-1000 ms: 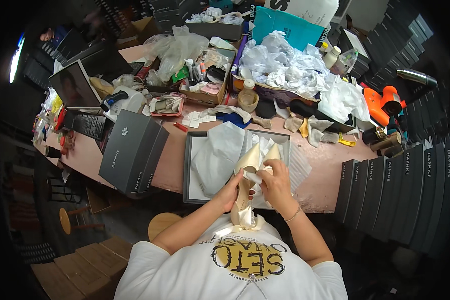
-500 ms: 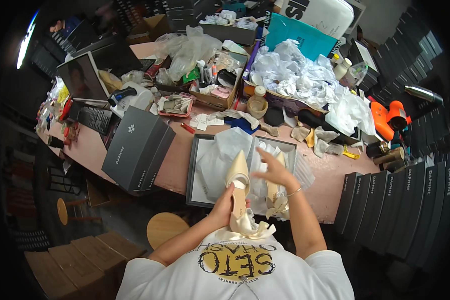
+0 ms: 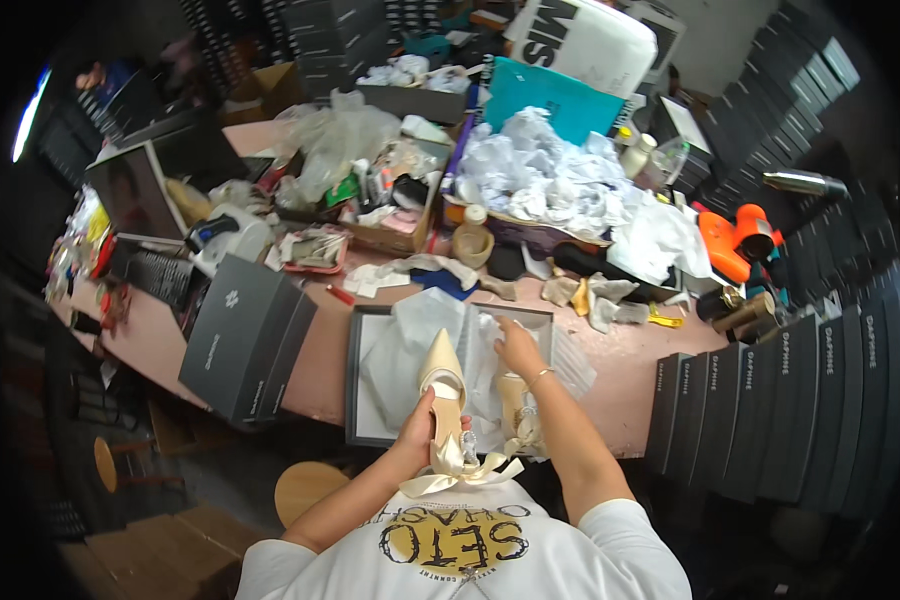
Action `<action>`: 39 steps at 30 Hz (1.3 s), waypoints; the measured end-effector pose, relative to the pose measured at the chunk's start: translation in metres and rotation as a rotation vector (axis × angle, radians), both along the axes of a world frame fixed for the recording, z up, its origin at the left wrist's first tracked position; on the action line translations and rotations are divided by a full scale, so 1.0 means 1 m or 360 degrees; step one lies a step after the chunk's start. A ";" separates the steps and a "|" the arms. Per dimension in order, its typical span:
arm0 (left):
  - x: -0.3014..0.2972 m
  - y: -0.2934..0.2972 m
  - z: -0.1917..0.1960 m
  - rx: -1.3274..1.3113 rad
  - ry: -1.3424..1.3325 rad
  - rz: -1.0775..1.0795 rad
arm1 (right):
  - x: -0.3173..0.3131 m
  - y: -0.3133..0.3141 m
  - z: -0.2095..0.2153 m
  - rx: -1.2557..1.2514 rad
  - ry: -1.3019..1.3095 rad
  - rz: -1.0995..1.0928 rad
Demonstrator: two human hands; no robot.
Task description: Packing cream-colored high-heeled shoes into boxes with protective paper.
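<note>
Two cream pointed-toe shoes in view. First shoe [image 3: 443, 365]: held in the left hand [image 3: 416, 430], toe pointing away from the wearer, heel end close to the white T-shirt [image 3: 560, 560]. Left grip: closed around the shoe's midsection, thumb along its left side, some fingertips showing on the right. A cream satin ribbon bow [image 3: 485, 470] hangs at the heel end.

Second shoe [image 3: 515, 405]: lying in the right part of the open shoe box [image 3: 353, 400], toe pointing away, partly covered by the right hand [image 3: 517, 350] and wrist. Right hand is over the box, fingers bent at the white tissue paper [image 3: 483, 345]; cannot tell whether they pinch any of it. Thin bracelet [image 3: 540, 377] on the right wrist.

Box sits on the pink tabletop [image 3: 620, 390]. Left of it: a closed dark grey shoe box [image 3: 232, 335]. Right: a row of upright dark grey shoe boxes [image 3: 760, 420]. Beyond: a yellow-handled brush [image 3: 664, 317] and a red marker-like stick [image 3: 340, 295].
</note>
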State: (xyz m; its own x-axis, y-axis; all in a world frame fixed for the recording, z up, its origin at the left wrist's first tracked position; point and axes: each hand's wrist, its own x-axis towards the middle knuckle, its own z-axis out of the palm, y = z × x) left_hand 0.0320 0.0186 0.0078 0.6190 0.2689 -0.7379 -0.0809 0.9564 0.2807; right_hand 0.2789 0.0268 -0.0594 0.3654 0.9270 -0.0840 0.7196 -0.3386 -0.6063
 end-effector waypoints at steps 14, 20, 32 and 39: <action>-0.020 0.003 -0.002 0.0054 0.0160 0.0068 | -0.018 -0.003 0.046 0.0367 -0.0085 -0.0105; 0.008 0.011 0.013 0.0247 -0.0305 0.0222 | -0.095 -0.068 0.130 0.0000 0.1526 -0.0215; 0.017 -0.018 0.012 -0.0064 -0.0462 -0.0378 | -0.139 -0.141 0.127 0.0390 -0.0135 -0.0304; 0.016 -0.071 0.025 0.0282 -0.0200 -0.0562 | -0.115 -0.155 0.101 0.0749 -0.0064 -0.0538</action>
State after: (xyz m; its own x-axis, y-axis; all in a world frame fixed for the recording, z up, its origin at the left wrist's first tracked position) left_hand 0.0477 -0.0524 0.0332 0.7783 0.1400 -0.6121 0.1997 0.8691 0.4526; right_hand 0.1636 -0.1280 0.0417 0.6420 0.6925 0.3290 0.6438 -0.2539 -0.7218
